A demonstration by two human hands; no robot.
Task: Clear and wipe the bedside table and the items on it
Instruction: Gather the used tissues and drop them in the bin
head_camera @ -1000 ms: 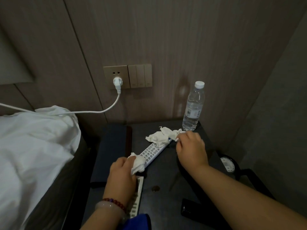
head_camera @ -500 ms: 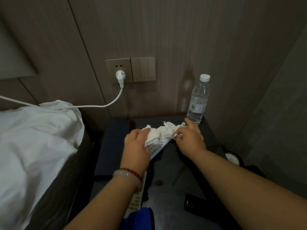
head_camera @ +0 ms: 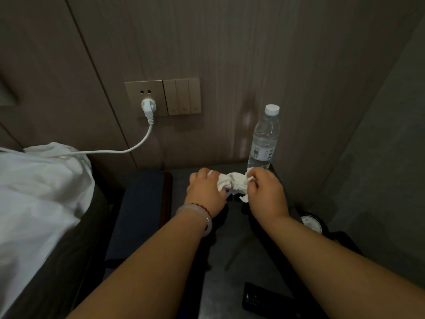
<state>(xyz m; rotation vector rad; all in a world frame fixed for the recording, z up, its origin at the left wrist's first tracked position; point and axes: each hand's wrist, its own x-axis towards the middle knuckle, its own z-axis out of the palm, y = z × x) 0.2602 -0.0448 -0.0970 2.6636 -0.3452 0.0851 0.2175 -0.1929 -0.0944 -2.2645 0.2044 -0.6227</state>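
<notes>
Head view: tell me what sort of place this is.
Likely a bedroom, perhaps a hotel's: rumpled white bedding on the left, a dark bedside table beside it, and a bronze socket-and-switch panel on the wood-panelled wall.

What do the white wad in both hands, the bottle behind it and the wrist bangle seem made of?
Wad: soft tissue paper or thin cloth, matte white, crumpled into sharp creases.
Bottle: clear glossy plastic, see-through, with a white cap and printed label.
Bangle: pale, smooth, slightly translucent, perhaps jade or glass; cannot tell which.
</notes>
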